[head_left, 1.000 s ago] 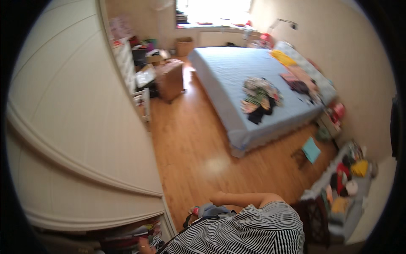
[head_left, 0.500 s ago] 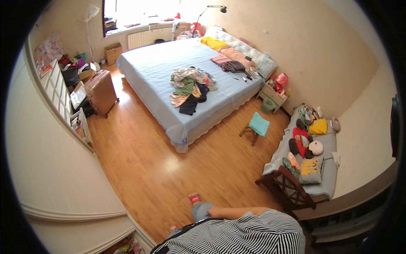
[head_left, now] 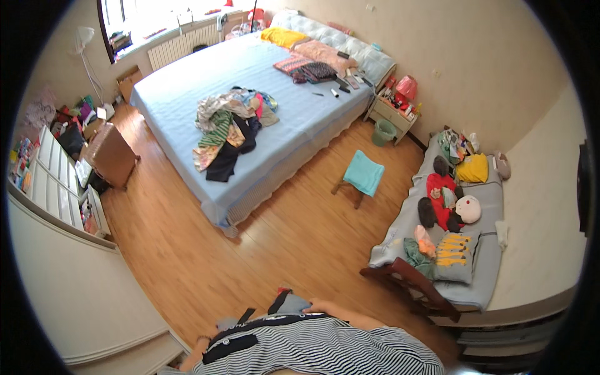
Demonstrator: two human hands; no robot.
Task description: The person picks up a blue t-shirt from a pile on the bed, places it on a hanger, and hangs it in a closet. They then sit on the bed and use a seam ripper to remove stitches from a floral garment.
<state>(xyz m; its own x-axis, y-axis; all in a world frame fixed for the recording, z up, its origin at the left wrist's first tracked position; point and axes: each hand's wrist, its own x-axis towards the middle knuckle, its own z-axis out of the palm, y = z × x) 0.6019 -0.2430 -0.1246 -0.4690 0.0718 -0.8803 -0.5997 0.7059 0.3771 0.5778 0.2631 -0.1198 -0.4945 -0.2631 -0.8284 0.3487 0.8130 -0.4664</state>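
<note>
My right hand point(head_left: 314, 305) hangs low beside the jeans leg point(head_left: 291, 304), at the front middle of the view; its fingers are too small to make out. At the lower left, my left hand point(head_left: 202, 344) shows only in part beside my striped shirt point(head_left: 294, 344), and its fingers are hidden. No held thing can be seen in either hand. Ahead of me, a heap of mixed clothes point(head_left: 219, 122) lies on the blue-covered bed point(head_left: 169, 94), well apart from both hands.
A stool with a turquoise cover point(head_left: 364, 173) stands on the wooden floor point(head_left: 275, 256). On the right is a grey sofa point(head_left: 400, 232) with cushions and a doll. A green bin point(head_left: 384, 132) stands by the nightstand point(head_left: 394, 114). A brown suitcase point(head_left: 111, 156) and drawers point(head_left: 57, 165) are on the left.
My view has shifted and the bed and clothes heap now sit farther left in it. Part of my left arm has come into view at the lower left.
</note>
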